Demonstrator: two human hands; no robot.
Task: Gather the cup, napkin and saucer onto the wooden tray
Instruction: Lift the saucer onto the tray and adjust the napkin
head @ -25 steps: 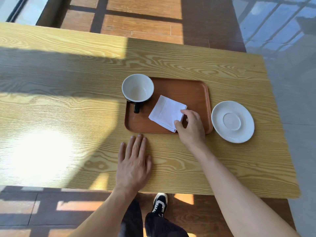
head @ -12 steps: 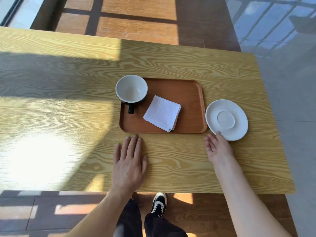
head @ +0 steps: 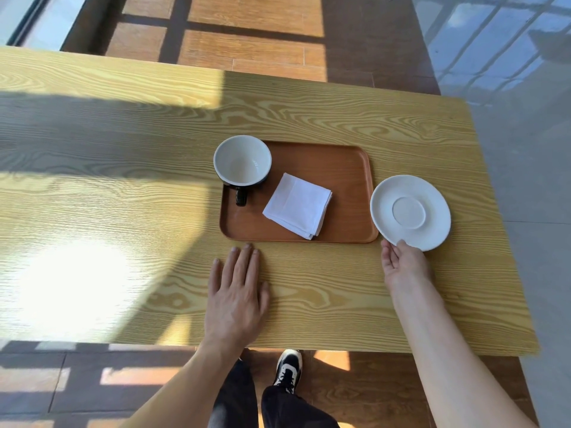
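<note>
A brown wooden tray [head: 340, 168] lies on the table. A black cup [head: 242, 160] with a white inside stands at the tray's far left corner, its handle pointing toward me. A folded white napkin [head: 298, 205] lies in the tray's middle. A white saucer [head: 409, 211] sits just right of the tray, its left rim over the tray's right edge. My right hand [head: 403, 264] pinches the saucer's near rim, thumb on top and fingers under it. My left hand [head: 236, 291] rests flat on the table, fingers apart, just in front of the tray.
The yellow wood-grain table [head: 123, 149] stretches far to the left, part sunlit and part in shadow. Its right edge is close beyond the saucer. Below the near edge I see my legs and one shoe [head: 289, 367] on the wooden floor.
My right hand let go of the napkin on the tray, moved right and took hold of the saucer's near rim. The saucer now overlaps the tray's edge. My left hand stayed flat.
</note>
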